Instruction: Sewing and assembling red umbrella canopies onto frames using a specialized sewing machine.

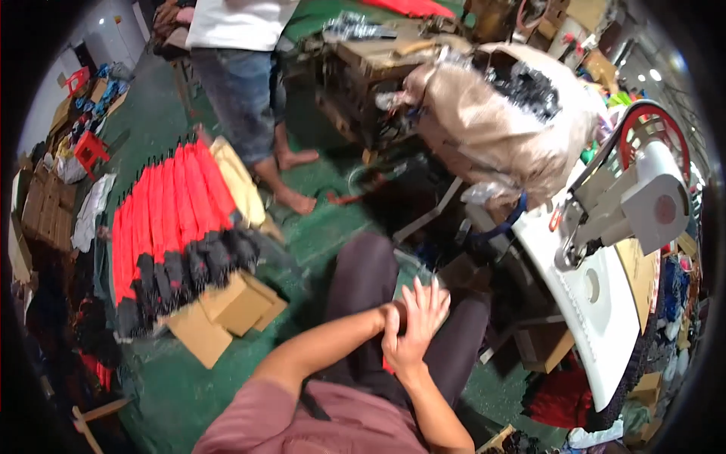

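Right hand [412, 325] lies flat, fingers splayed, over the left hand [389, 318] above the lap, left grip hidden so cannot tell, nothing visibly held; white sewing machine [605, 303] right, red-black folded umbrellas [174, 219] far left.

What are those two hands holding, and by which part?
It cannot be told: the right hand lies over the left hand above the lap, and only a red sliver shows beneath them.
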### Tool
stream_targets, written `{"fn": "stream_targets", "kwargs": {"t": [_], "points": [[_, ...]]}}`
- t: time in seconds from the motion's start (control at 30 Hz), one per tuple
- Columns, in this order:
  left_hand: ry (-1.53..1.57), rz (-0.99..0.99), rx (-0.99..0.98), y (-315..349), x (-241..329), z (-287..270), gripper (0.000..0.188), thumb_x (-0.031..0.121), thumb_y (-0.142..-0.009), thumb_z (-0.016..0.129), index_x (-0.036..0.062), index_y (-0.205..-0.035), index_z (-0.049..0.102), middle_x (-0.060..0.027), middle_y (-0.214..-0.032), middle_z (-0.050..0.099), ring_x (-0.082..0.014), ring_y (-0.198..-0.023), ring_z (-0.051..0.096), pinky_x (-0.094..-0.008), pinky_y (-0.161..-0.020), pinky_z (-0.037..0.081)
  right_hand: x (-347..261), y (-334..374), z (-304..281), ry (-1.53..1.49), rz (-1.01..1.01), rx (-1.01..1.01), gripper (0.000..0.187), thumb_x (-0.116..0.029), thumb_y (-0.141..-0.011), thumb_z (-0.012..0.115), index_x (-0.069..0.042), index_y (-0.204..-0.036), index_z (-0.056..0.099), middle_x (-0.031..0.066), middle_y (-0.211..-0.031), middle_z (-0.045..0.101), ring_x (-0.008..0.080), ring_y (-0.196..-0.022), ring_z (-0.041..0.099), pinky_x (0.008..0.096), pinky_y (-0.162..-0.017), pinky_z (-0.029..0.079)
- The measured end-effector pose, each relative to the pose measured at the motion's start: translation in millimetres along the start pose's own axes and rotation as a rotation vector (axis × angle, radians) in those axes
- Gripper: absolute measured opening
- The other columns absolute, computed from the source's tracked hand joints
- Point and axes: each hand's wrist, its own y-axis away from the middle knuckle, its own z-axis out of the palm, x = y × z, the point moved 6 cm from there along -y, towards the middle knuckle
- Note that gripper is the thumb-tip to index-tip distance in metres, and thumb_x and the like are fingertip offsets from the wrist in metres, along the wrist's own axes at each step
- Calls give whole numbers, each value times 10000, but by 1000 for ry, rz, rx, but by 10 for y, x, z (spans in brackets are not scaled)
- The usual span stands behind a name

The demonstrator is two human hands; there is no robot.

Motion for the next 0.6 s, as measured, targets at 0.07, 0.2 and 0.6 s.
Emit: {"fn": "stream_targets", "kwargs": {"t": [0.07,0.2,0.6], "points": [[195,-501,-967,-598,-62,974,217,86,-836,629,-32,-1006,693,-258,-971,725,-427,-914,729,-512,-788,604,233,114,67,66,37,-131,457,-246,-1005,594,11,-1383,599,205,-1513,550,456,-1491,398,640,-1238,177],[-3,-312,-1088,-621,-313,1481,215,214,-798,771,55,-938,809,-189,-1015,783,-325,-967,766,-463,-870,608,183,193,33,-134,89,-142,518,-346,-1099,448,28,-1438,561,258,-1536,506,439,-1504,386,606,-1247,200],[-230,-583,-1315,480,-1164,1517,345,161,-789,797,94,-1127,812,-114,-1155,776,-324,-1130,722,-548,-866,561,-146,480,-114,-555,50,-141,699,-517,-1112,359,63,-1474,501,364,-1524,463,541,-1440,432,626,-1196,306]]}}
